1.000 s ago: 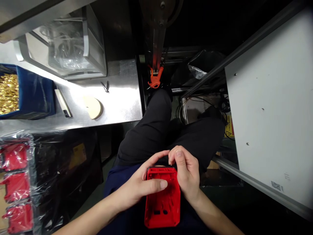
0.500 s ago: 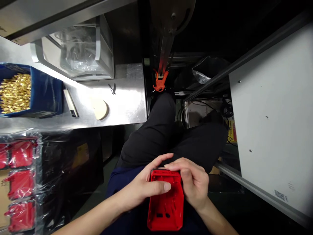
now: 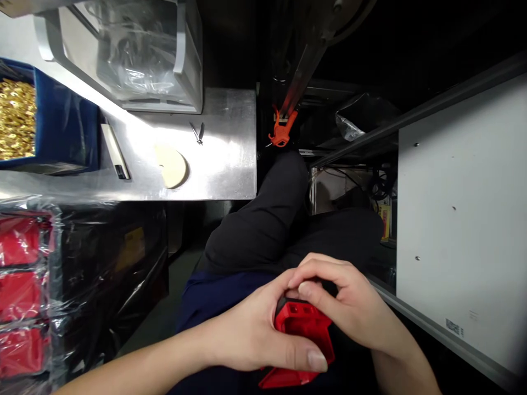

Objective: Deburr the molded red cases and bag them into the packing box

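Observation:
A red plastic housing, hollow and open-faced with a black outer edge, is held tilted over the lap. My left hand grips its left side, the thumb lying across the open face. At the far edge of the housing, the curled fingers and thumb of my right hand close on the corner beside my left fingertips. Whether a small part sits between those right fingers is hidden. Both hands cover much of the housing.
On the steel bench are a blue bin of gold-coloured metal parts, a white-handled cutter, a cream disc, small snips and a grey bin. Red housings lie under plastic at left. An orange air gun hangs ahead.
The housing has tilted and moved slightly right. My left thumb now reaches further across it, and my right hand has shifted from its side to the far corner. The view has shifted too.

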The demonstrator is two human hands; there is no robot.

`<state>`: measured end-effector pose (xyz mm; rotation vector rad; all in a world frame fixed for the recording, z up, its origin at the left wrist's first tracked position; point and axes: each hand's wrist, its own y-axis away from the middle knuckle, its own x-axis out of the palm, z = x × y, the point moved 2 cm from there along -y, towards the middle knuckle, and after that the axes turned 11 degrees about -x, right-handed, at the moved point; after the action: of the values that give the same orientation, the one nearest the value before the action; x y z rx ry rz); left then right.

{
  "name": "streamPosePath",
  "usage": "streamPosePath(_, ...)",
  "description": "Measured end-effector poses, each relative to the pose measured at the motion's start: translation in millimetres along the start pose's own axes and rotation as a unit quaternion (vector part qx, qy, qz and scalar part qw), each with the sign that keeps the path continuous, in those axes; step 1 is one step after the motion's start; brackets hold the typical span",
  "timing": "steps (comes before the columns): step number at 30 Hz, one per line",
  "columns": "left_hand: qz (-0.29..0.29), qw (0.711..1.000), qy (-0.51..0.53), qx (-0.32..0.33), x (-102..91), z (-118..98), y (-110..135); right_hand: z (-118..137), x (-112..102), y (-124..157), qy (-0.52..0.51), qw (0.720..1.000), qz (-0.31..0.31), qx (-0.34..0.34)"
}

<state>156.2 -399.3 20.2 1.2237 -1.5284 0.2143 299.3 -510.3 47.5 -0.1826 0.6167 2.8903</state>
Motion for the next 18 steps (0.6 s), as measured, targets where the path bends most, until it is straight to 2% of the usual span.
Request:
streamPosePath(3,0.003,0.999,-0.035,0.039,1.8,-8.4,-0.2,20.1,-1.7,-13.4,0.025,0.994,0.107,0.021)
streamPosePath(11,-0.008,0.994,-0.098,0.046,0.6,-10.0,2.1,45.6,-5.6,-36.0,0.122,0.968,0.213,0.046)
streamPosePath(14,-0.039,0.993,-0.105,0.022,0.1,-7.3,5.7,46.8,-13.0,-39.6,0.181,0.958,0.216,0.054)
streamPosePath(18,-0.060,0.993,-0.098,-0.017,1.7,-5.7,9.3,42.6,-19.8,-40.5,0.228,0.958,0.164,0.056)
